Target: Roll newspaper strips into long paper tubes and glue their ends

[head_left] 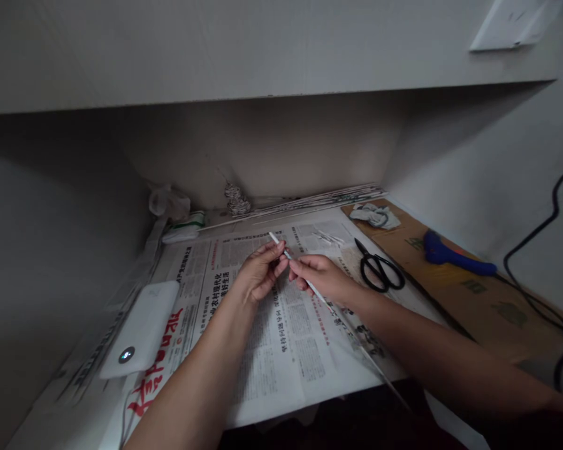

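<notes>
A long thin rolled paper stick [315, 291] slants across the newspaper [291, 369], its upper end rising past my fingers and its lower end trailing toward the table's front edge. My left hand [264, 269] pinches it near the upper end. Just below, my right hand [321, 275] has its thumb and fingers closed around the same stick. The two hands almost meet. To the right of them lie black-handled scissors [379, 270], blades pointing away. Several short white paper pieces [328, 238] are scattered beyond my right hand.
A white power bank [141, 328] with a lit display lies at left. Along the back are long thin sticks [319, 201], a small woven gourd-shaped object [237, 200], a plastic bag [169, 203] and a green-white packet [185, 228]. A blue glue gun [455, 255] rests on cardboard [492, 312].
</notes>
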### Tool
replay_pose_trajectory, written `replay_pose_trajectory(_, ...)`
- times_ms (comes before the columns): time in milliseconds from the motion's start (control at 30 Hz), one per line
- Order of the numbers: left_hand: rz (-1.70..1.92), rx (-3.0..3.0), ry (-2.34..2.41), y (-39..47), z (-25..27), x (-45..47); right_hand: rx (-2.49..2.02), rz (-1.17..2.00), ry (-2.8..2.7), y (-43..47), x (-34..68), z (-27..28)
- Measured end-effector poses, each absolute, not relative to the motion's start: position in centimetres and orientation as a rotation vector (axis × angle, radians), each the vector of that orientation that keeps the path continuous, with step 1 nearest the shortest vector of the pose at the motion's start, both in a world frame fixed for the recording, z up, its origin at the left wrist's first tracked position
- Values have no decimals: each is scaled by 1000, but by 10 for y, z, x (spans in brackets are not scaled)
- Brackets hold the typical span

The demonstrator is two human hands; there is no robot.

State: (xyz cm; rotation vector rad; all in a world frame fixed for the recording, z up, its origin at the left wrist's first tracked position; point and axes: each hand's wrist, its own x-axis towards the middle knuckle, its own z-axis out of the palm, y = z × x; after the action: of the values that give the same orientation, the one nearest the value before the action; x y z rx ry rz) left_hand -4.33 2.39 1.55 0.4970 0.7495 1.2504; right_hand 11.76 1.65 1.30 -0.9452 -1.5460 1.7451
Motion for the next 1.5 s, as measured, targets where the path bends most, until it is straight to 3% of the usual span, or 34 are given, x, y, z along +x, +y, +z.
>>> replay_pose_trajectory(100,1248,502,743,25,15,-44,-969,1621,-1618,14,115,12)
replay_pose_trajectory(467,1212,528,721,23,16,-43,-683,2389,-1131,19,121,9)
replay_pose_trajectory(700,1271,497,799,25,18,-45,-889,1834,-1465,13,117,14)
replay_pose_trajectory(900,1220,588,695,20,18,-41,-772,2136,-1273,17,120,10)
replay_pose_trajectory(1500,1252,690,782,24,10,-43,-804,2432,-865,25,121,9)
